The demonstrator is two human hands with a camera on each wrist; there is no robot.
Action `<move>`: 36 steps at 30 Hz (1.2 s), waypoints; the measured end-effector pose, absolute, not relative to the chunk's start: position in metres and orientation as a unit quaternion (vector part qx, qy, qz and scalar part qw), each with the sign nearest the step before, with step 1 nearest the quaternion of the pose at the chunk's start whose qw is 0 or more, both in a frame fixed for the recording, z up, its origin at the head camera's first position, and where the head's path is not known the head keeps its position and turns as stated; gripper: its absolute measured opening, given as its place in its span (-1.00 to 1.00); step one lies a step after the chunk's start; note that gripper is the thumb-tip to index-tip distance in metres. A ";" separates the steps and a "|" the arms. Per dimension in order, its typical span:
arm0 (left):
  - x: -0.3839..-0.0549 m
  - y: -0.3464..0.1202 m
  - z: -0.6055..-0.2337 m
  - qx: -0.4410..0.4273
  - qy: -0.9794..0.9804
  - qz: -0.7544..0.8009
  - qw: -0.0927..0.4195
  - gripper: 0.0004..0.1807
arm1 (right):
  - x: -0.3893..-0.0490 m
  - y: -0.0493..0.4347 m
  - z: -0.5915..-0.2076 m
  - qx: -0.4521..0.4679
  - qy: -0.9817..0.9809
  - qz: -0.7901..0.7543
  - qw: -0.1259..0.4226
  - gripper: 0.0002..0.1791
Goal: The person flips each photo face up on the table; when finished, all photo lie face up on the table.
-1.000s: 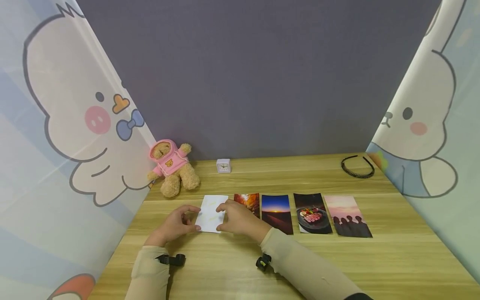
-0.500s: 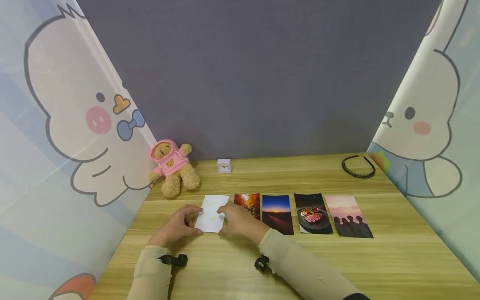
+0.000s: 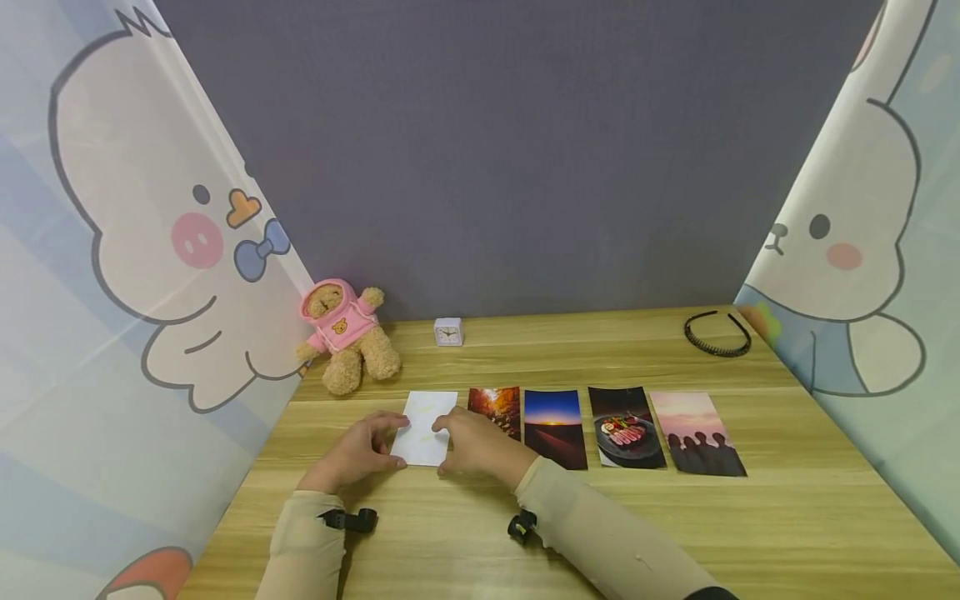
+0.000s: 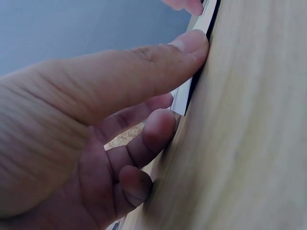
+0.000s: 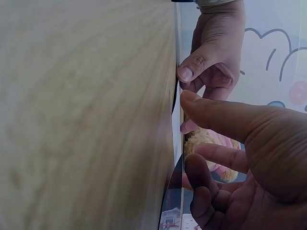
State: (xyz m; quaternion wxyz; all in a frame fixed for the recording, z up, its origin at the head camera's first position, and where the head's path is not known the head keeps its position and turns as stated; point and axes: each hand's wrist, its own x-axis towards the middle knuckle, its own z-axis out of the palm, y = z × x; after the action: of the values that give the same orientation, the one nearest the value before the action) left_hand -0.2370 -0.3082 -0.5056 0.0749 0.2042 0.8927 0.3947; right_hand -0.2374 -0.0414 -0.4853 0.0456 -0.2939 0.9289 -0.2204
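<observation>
A white sheet, about the size of the photos beside it and with faint yellowish marks, lies on the table between my hands. My left hand holds its left side, with thumb at the near corner and curled fingers along the edge. My right hand holds the opposite side likewise. In the left wrist view the thumb presses on the white edge, which stands slightly off the wood with a dark line beneath. The right wrist view shows both thumbs close together at the sheet's near edge.
Right of the sheet lie an autumn photo, partly behind my right hand, a sunset photo, a food photo and a pink-sky photo. Behind are a teddy bear, a clock and a headband.
Both hands stay at the sheet, shifting only slightly; the left fingers have moved a little further right over its edge. The sheet and the photos lie practically where they were.
</observation>
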 end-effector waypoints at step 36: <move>-0.238 -0.305 -0.506 0.165 0.861 0.479 0.039 -0.80 | -0.242 -0.037 -0.489 -0.329 0.916 -0.231 0.005 -0.80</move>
State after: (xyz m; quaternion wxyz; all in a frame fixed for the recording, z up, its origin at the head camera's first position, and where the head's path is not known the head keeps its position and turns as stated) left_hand -0.2380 -0.3053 -0.5064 0.0390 0.1652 0.8612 0.4792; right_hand -0.2416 -0.0367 -0.4888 0.0051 -0.3292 0.9155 -0.2311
